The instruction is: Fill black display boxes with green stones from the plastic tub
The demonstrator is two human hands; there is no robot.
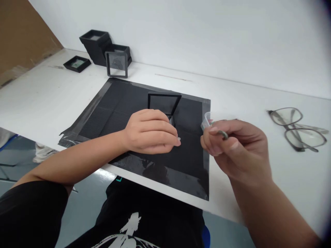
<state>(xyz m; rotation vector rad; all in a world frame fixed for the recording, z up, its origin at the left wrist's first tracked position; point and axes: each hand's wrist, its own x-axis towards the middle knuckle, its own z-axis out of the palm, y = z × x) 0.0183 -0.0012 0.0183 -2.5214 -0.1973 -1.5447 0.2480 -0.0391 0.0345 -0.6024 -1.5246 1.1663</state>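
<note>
White table [297, 179] against a wall [207, 41]; a black mat [191, 148], apparently taped to stay flat, reaches near its front edge. On it, the open black frame [164, 104] is partly hidden by the left hand [152, 132], whose curled fingers' contents cannot be told. The right hand [240, 148] pinches a small dark piece [222, 134] beside a half-hidden clear cup [206, 120].

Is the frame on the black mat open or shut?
Open. The frame has one half tilted up behind the left hand, which hides much of the other half.
</note>
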